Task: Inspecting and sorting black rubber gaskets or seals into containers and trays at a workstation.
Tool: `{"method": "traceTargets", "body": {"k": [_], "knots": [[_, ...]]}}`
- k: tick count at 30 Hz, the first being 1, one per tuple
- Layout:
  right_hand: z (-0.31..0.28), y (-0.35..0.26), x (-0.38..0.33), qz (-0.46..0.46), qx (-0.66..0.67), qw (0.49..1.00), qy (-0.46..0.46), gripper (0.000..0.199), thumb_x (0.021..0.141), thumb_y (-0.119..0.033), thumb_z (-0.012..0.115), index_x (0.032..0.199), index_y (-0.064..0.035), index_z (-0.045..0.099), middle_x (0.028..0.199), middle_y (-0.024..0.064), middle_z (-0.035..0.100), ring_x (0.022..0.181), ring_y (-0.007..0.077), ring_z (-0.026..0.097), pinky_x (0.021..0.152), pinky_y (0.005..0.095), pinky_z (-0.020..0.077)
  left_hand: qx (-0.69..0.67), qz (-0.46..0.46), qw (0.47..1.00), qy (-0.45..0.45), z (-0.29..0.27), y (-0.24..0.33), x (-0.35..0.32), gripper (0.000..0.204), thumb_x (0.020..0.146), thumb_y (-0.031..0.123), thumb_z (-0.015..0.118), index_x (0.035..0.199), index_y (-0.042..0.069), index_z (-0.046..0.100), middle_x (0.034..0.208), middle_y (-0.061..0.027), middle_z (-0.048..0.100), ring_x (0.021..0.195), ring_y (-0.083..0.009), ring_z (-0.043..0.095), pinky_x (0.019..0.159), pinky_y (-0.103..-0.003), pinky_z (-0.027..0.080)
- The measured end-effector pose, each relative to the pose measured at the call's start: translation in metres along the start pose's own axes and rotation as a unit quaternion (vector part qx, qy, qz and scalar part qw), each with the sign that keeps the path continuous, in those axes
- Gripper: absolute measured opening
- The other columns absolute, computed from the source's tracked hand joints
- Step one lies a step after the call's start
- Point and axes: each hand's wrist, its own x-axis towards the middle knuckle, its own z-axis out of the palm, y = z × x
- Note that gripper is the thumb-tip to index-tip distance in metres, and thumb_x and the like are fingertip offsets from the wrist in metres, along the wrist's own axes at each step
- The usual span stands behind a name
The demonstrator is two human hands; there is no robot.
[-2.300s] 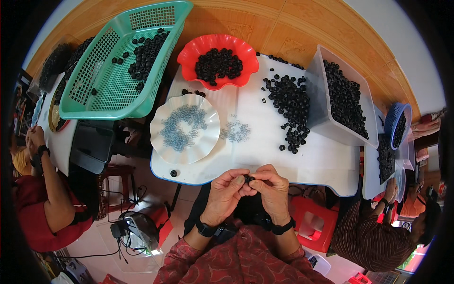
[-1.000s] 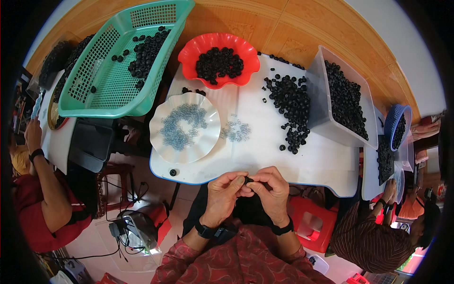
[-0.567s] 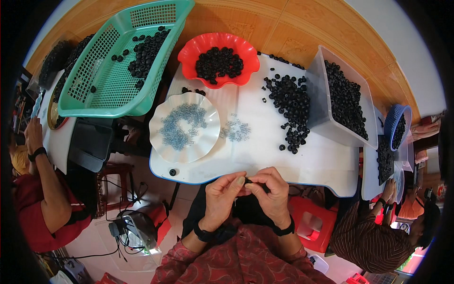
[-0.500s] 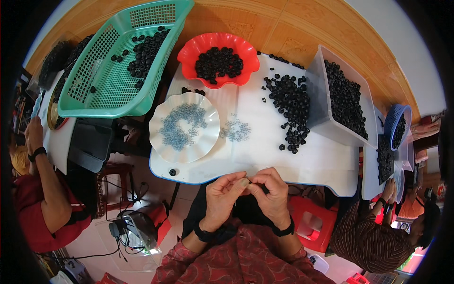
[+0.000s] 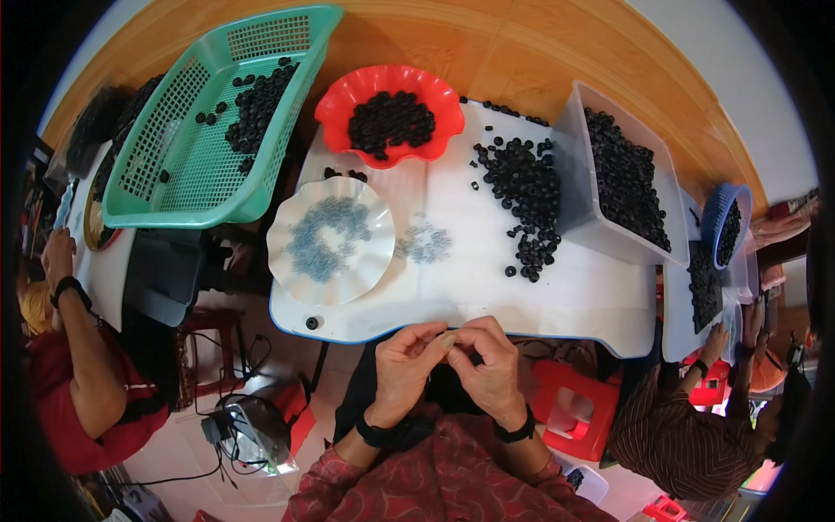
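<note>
My left hand [image 5: 402,370] and my right hand [image 5: 489,370] meet just off the front edge of the white table [image 5: 487,304], fingertips pinched together. Whatever sits between the fingers is too small and covered to make out. Left of the hands, a single black ring-shaped part [image 5: 311,323] lies near the table edge. Beyond it stands a white wavy-rimmed plate [image 5: 283,261] with many small bluish clear pieces, and a patch of similar clear pieces [image 5: 426,243] lies beside it. Farther right spreads a pile of black ring-shaped parts [image 5: 526,187].
At the back stand a red scalloped bowl [image 5: 330,104] and a clear bin [image 5: 574,174], both holding black parts. A green basket [image 5: 191,217] is at the left. People sit on both sides, one in a red shirt [image 5: 96,391], one in a striped shirt [image 5: 674,435]. A red stool [image 5: 544,404] stands right.
The whole view has shifted slightly. My hands stay pinched together near the table edge, with the right fingers now more curled against the left thumb.
</note>
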Motion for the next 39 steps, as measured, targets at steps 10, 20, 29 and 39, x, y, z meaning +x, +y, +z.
{"method": "traceTargets", "body": {"k": [10, 20, 29, 39], "knots": [[0.003, -0.005, -0.002, 0.065, 0.081, 0.993, 0.061, 0.017, 0.086, 0.003, 0.062, 0.103, 0.0008, 0.064, 0.094, 0.0115, 0.058, 0.077, 0.0182, 0.064, 0.067, 0.0276, 0.0514, 0.009, 0.04, 0.999, -0.034, -0.003, 0.0, 0.0, 0.023, 0.091, 0.002, 0.061, 0.112, -0.007, 0.06, 0.094, -0.0091, 0.066, 0.08, -0.0111, 0.064, 0.072, -0.024, 0.056], [0.029, -0.009, 0.003, 0.112, 0.081, 0.99, -0.041, 0.034, 0.096, -0.023, 0.057, 0.116, 0.0038, 0.054, 0.091, 0.0132, 0.067, 0.078, 0.0168, 0.063, 0.07, 0.029, 0.0504, 0.096, 0.1, 0.99, -0.036, 0.0, 0.0, -0.004, 0.017, 0.097, 0.005, 0.052, 0.111, -0.002, 0.059, 0.094, -0.0044, 0.064, 0.083, -0.0074, 0.059, 0.073, -0.022, 0.049], [0.04, -0.005, 0.004, 0.119, 0.106, 0.987, -0.01, 0.041, 0.093, -0.027, 0.061, 0.116, 0.006, 0.054, 0.087, 0.0167, 0.066, 0.077, 0.0232, 0.065, 0.069, 0.0317, 0.051, 0.024, 0.078, 0.996, -0.031, -0.007, 0.001, 0.002, 0.018, 0.098, 0.006, 0.051, 0.11, -0.003, 0.061, 0.094, -0.0042, 0.064, 0.083, -0.0087, 0.059, 0.075, -0.023, 0.049], [0.018, -0.013, 0.007, 0.157, 0.233, 0.958, 0.049, 0.035, 0.103, -0.023, 0.04, 0.121, 0.005, 0.052, 0.096, 0.0108, 0.065, 0.081, 0.0125, 0.063, 0.067, 0.0234, 0.0559, -0.237, -0.016, 0.962, -0.137, -0.007, 0.011, 0.011, 0.03, 0.101, 0.017, 0.047, 0.121, -0.003, 0.056, 0.107, -0.014, 0.064, 0.08, -0.0121, 0.059, 0.082, -0.037, 0.057]]}}
